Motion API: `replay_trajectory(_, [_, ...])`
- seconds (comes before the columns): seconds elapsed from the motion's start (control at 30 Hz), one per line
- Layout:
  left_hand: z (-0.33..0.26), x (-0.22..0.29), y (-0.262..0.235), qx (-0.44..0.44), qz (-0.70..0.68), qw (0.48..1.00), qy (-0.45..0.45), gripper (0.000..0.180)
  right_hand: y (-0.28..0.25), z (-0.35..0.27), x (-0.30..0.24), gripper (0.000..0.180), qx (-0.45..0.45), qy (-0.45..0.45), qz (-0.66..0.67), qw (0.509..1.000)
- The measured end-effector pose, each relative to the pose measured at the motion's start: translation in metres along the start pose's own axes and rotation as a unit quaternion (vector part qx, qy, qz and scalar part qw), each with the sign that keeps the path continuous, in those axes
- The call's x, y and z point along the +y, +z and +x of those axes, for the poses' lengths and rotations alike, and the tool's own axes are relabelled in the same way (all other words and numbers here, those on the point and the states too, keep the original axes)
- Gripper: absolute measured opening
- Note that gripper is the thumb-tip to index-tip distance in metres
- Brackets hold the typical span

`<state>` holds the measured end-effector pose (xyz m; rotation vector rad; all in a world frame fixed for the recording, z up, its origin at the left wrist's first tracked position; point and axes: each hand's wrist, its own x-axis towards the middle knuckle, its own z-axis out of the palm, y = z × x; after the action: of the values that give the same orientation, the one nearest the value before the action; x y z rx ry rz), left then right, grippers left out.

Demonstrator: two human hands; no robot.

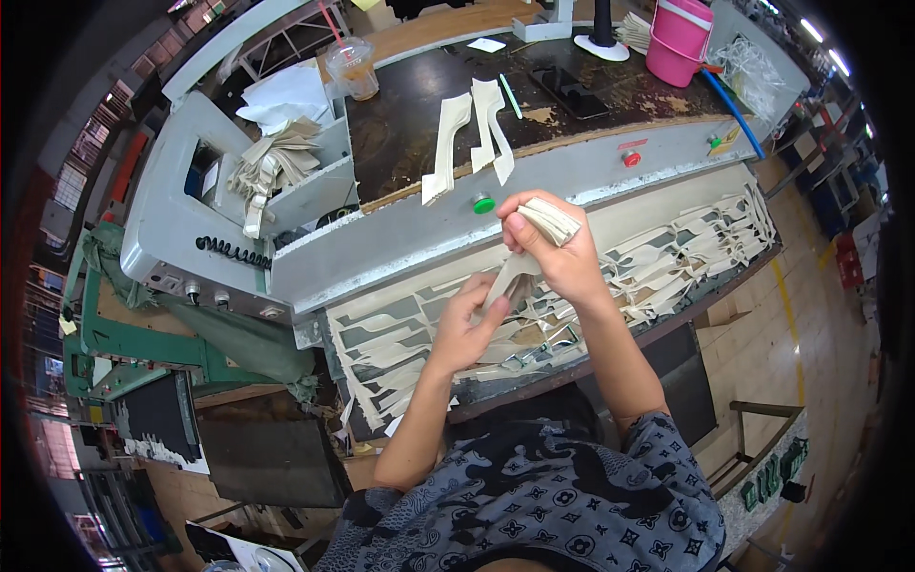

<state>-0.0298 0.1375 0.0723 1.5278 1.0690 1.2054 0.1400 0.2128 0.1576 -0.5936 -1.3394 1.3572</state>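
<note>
Our right hand (572, 265) is closed round pale strips (550, 221); our left hand (461, 329), just below, pinches what looks like their lower end — probably we're straightening them, which calls for aligned edges next. Beyond both, cutouts (446, 148) lie on the surface (389, 145).

the left forearm (416, 424) and right forearm (621, 362) slant inward from the near side, both bare. the left hand (467, 326) is nearer, its thumb and fingers closed in a grip. the right hand (568, 259) sits farther and to the right, fingers curled, thumb pointing left and far.
</note>
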Motion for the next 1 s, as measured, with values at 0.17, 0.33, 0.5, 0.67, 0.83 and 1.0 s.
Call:
replay_trajectory(0.17, [-0.010,-0.017,-0.024,-0.033,-0.057,0.996,-0.052,0.050,-0.011,0.008,0.007,0.019,0.030,0.019,0.028,0.999])
replay_trajectory(0.33, [-0.004,-0.021,-0.016,-0.033,0.001,0.999,-0.025,0.054,-0.016,0.007,0.006,0.019,0.030,0.019,0.031,0.999])
replay_trajectory(0.5, [-0.005,-0.043,-0.024,-0.094,0.028,0.990,-0.106,0.046,-0.030,0.012,-0.001,0.021,0.055,0.001,0.064,0.996])
replay_trajectory(0.67, [-0.002,-0.057,-0.016,0.012,0.000,0.998,-0.066,0.028,-0.037,0.015,-0.010,0.019,0.027,0.016,0.025,0.999])
replay_trajectory(0.83, [0.028,0.003,0.021,0.120,0.105,0.986,0.047,0.035,-0.035,0.018,-0.005,0.019,0.028,0.007,0.017,0.999])
replay_trajectory(1.0, [0.053,0.018,0.049,0.145,0.155,0.976,0.037,0.028,-0.025,0.022,-0.009,0.016,0.023,0.002,-0.023,0.999])
